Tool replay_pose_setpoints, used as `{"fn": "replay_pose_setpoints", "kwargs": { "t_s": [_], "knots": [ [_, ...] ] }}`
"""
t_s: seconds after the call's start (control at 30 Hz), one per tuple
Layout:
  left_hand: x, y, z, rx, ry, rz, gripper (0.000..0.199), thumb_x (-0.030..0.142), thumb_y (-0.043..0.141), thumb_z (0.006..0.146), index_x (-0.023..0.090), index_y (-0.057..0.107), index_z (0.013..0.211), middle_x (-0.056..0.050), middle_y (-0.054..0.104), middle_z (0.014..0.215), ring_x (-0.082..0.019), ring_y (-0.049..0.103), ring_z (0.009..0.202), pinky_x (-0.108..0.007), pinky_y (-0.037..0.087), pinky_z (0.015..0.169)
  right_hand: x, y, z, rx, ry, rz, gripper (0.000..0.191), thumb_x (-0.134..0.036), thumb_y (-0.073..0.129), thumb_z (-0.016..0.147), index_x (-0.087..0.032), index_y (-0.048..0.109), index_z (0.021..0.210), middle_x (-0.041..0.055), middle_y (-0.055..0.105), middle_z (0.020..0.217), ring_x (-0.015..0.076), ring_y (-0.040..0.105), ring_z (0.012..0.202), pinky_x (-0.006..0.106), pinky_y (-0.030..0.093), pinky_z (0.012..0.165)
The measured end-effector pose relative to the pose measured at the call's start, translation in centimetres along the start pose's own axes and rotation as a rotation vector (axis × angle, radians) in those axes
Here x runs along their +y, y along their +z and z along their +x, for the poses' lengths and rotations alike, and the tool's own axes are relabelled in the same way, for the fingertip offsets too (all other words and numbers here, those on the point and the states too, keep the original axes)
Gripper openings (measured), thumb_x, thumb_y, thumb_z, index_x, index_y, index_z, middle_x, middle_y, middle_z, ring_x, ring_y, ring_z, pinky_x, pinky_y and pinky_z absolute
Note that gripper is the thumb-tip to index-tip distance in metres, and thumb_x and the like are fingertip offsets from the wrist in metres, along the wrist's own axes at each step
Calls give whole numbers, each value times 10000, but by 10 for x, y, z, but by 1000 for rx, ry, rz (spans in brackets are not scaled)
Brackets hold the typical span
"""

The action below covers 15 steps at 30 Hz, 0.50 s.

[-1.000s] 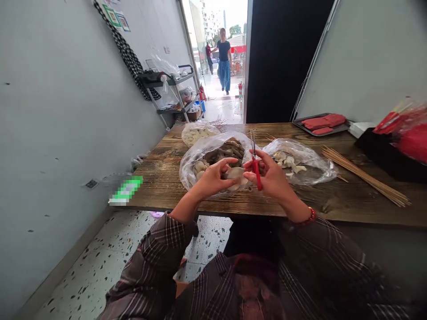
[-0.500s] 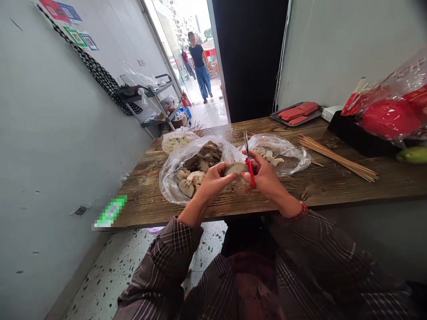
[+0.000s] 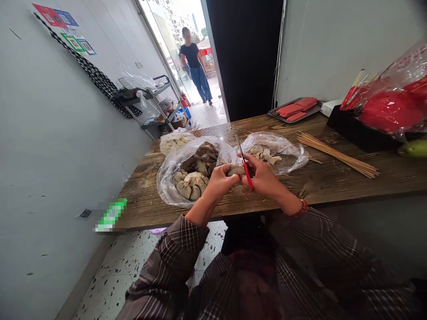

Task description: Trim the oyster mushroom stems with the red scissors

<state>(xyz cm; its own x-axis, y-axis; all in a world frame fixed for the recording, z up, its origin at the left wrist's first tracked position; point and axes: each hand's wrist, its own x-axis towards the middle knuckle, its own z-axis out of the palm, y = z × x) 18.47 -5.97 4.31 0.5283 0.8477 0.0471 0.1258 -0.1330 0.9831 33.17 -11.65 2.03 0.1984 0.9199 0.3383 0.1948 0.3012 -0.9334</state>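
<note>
Between my two hands is a grey oyster mushroom (image 3: 236,170), over the front half of the table. My left hand (image 3: 220,181) pinches its left side. Red-handled scissors (image 3: 247,174) stay in my right hand (image 3: 263,177), blades pointing up and away, while those fingers also touch the mushroom's right side. Left of my hands, an open clear plastic bag (image 3: 164,184) holds a heap of oyster mushrooms (image 3: 193,183). Behind my right hand lies another clear bag (image 3: 293,156) with pale mushroom pieces (image 3: 265,153) on it.
Bamboo skewers (image 3: 338,154) lie on the wooden table (image 3: 140,202) at right. Behind them are a tray (image 3: 298,116) of red-pink food and a black box (image 3: 363,134). A third bag (image 3: 173,141) sits farther back. A person (image 3: 195,66) stands in the doorway beyond a cart (image 3: 156,100).
The mushroom has been turned and now shows a narrower side between my hands. The scissor blades tilt more to the left. The person in the doorway has come nearer.
</note>
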Motion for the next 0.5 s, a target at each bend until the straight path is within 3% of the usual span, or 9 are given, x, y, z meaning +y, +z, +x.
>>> {"fn": "replay_pose_setpoints", "kwargs": {
  "t_s": [0.13, 0.3, 0.5],
  "knots": [
    [-6, 5, 5, -29, -44, -118, 48, 192, 602, 563, 155, 576, 578, 46, 471, 525, -52, 340, 495, -211, 240, 481, 7, 4, -2, 44, 1, 40, 590, -138, 619, 590, -199, 693, 1173, -22, 636, 780, 150, 567, 697, 301, 452, 699],
    [-10, 5, 10, -4, -163, -226, 126, 220, 701, 582, 157, 605, 632, 33, 549, 558, -63, 424, 461, -213, 323, 432, 8, 4, -8, 128, 100, 273, 578, -202, 704, 613, -217, 661, 1190, -38, 625, 797, 126, 552, 676, 286, 465, 665],
    [-8, -16, 15, 104, -147, -530, 315, 234, 872, 573, 152, 595, 700, 30, 594, 632, -70, 525, 556, -186, 429, 475, 12, -19, -3, 373, 151, 593, 533, -268, 792, 608, -270, 641, 1120, -62, 579, 833, 89, 522, 655, 230, 454, 589]
  ]
}}
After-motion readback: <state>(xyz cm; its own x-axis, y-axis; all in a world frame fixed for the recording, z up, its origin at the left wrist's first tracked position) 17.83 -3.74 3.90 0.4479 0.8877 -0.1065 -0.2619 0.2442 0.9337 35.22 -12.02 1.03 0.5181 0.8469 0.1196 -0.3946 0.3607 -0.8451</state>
